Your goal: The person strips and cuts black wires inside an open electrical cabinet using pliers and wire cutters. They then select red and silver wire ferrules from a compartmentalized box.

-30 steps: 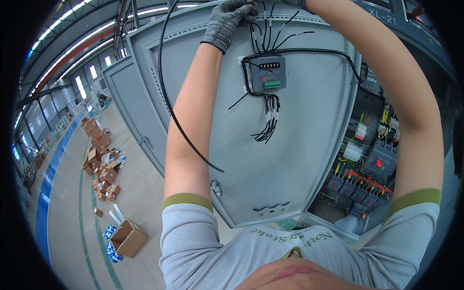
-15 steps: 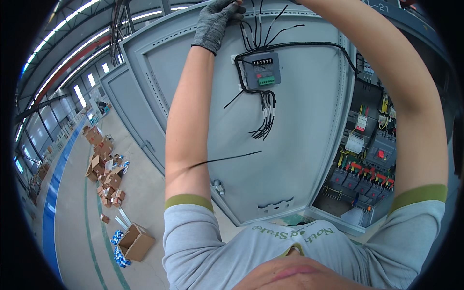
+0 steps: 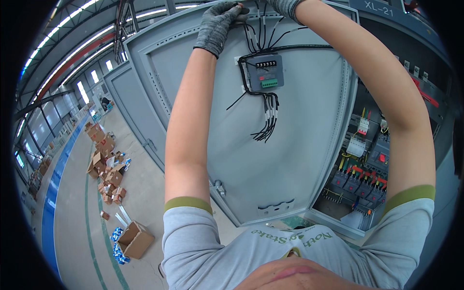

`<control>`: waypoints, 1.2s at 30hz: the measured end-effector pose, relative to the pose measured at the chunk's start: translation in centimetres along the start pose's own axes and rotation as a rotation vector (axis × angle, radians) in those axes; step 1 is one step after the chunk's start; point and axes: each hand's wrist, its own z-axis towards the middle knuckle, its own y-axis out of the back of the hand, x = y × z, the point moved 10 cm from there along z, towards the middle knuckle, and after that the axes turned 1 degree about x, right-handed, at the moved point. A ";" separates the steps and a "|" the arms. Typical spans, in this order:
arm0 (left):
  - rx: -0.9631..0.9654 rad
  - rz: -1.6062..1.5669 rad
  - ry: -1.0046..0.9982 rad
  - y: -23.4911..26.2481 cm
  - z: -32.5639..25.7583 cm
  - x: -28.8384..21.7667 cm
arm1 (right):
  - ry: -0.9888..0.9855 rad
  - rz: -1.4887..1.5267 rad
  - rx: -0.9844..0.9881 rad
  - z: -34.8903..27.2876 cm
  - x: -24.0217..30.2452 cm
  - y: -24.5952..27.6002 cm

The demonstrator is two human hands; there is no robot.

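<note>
Loose black cable gone since before; left hand (image 3: 218,24) fingers pinching wires (image 3: 258,34), right hand apparently cropped, grip untellable.

right hand (image 3: 285,6) cut off above

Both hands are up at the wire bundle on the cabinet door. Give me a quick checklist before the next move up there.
1. Left hand gloved and on the black wire bundle at the door's top: ok.
2. Right hand in view: not ok, only its gloved wrist shows at the frame edge.
3. Grey module seated on the cabinet door: ok.
4. Loose wire ends below the module connected: not ok, they hang free.
5. Open cabinet de-energised: cannot tell.
</note>
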 end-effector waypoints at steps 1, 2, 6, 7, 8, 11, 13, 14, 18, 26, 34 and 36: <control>-0.002 0.031 0.011 0.7 -0.5 0.0 | 0.044 0.007 0.005 0.1 1.4 -0.7; 0.025 -0.002 -0.011 -0.4 -0.3 -0.4 | 0.073 -0.063 0.013 -0.5 1.2 0.4; 0.075 -0.054 -0.020 -1.2 0.3 -0.2 | 0.148 -0.121 -0.018 -0.9 1.6 1.7; 0.069 -0.046 -0.024 -0.5 0.4 0.1 | 0.171 -0.101 -0.039 -0.8 2.2 1.5; 0.074 -0.061 -0.039 -0.6 0.5 0.0 | 0.188 -0.107 -0.056 -0.9 2.3 1.7; 0.065 -0.062 -0.037 -0.2 0.3 0.1 | 0.258 -0.102 -0.083 -1.0 2.7 1.8; 0.067 -0.041 -0.029 0.3 0.1 0.3 | 0.282 -0.075 -0.095 -0.8 3.3 1.3; 0.094 -0.061 -0.050 -0.4 0.5 0.1 | 0.273 -0.097 -0.098 -0.6 2.6 1.8; 0.142 -0.115 -0.086 -1.9 1.4 0.2 | 0.305 -0.171 -0.097 -0.2 1.5 2.6; 0.080 -0.045 -0.057 -0.2 0.5 0.2 | 0.352 -0.067 -0.210 -1.2 3.0 3.5; 0.102 -0.120 -0.107 0.1 1.4 1.3 | 0.260 0.039 0.210 -1.9 2.6 3.0; 0.098 -0.127 -0.067 0.2 1.2 1.3 | 0.280 0.023 0.142 -1.3 2.6 3.3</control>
